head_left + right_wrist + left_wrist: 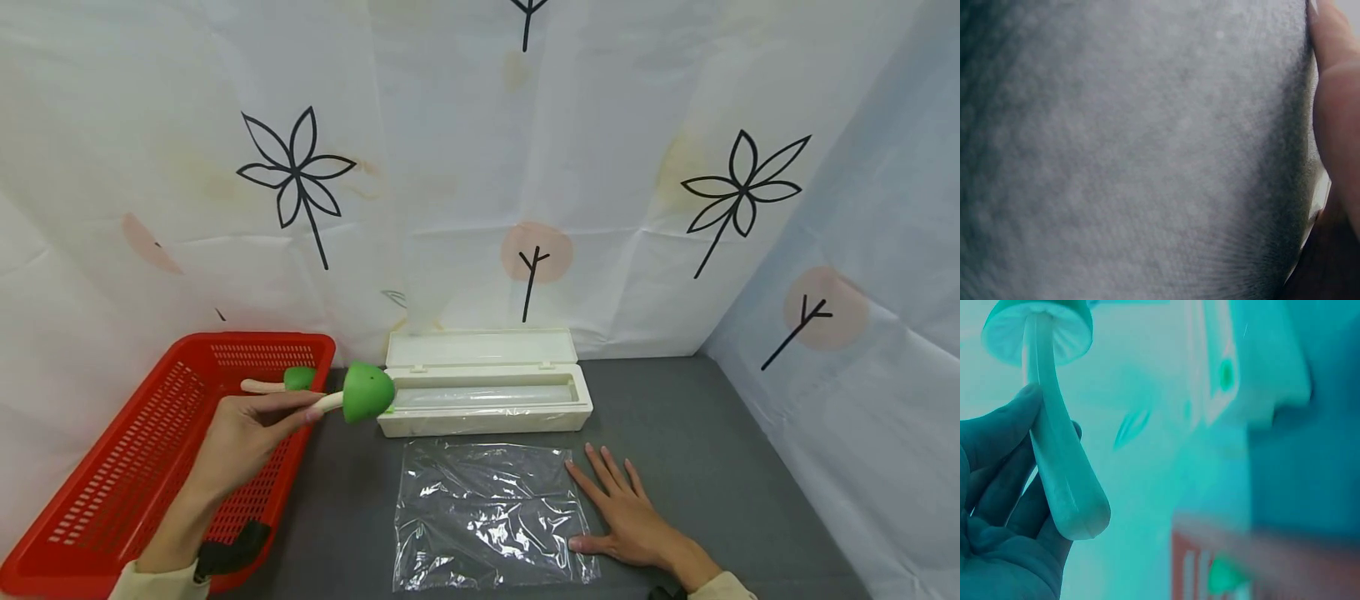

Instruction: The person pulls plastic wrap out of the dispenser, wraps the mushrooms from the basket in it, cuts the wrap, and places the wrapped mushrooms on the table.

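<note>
My left hand (243,437) pinches the pale stem of a toy mushroom (367,392) with a green cap, held up beside the red basket's right rim. In the left wrist view, thumb and fingers grip the mushroom's stem (1063,456) below its cap. A second green-capped mushroom (299,378) lies in the basket at its far end. A sheet of clear plastic film (487,517) is spread on the dark table. Along its right edge rests my right hand (626,517), palm down with fingers spread. The right wrist view shows mostly blurred grey surface (1147,150) and part of that hand.
The red basket (112,450) stands at the left. Behind the film sits a white cling-film box (480,422), its lid (483,348) raised, with a roll (480,396) inside. Patterned white cloth (450,167) hangs behind the table and along its right side.
</note>
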Available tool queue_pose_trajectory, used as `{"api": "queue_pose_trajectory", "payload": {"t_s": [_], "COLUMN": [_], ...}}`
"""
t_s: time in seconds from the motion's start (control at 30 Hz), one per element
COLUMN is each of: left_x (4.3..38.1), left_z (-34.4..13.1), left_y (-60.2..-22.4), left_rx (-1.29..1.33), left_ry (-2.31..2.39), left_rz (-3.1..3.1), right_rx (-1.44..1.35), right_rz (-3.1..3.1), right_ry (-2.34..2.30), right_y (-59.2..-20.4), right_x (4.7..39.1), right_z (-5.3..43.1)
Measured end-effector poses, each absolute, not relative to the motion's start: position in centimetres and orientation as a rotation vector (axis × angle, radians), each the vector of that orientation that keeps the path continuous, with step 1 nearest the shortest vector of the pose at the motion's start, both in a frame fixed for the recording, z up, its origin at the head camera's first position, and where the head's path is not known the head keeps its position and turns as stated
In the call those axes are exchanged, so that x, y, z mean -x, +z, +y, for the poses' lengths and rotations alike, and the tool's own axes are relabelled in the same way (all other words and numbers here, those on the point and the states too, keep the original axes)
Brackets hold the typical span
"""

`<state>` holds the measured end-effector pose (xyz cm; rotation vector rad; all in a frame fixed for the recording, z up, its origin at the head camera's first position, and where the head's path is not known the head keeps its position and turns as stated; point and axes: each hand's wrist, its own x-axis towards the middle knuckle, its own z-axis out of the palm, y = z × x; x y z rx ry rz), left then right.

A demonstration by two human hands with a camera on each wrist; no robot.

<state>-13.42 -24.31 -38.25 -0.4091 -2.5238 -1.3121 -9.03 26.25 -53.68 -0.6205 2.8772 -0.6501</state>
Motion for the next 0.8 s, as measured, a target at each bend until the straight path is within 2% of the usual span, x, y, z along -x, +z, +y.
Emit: {"api": "queue_pose_trajectory", "payload": {"t_s": [0.53, 0.8], "left_x": [13.4, 13.4], "left_z": [-12.7, -8.3], "left_y": [-45.9, -49.1], "left_rx": [0.545, 0.53], "left_ry": [-1.739, -1.732], "left_rz": [-2.47, -2.611], "right_rx": [0.632, 0.637], "right_rz": [2.883, 2.894], "right_ry": [-0.687, -0.679], "right_y": [-53.8, -53.9], "right_x": [9.0, 9.0], "right_z": [26.3, 26.4]}}
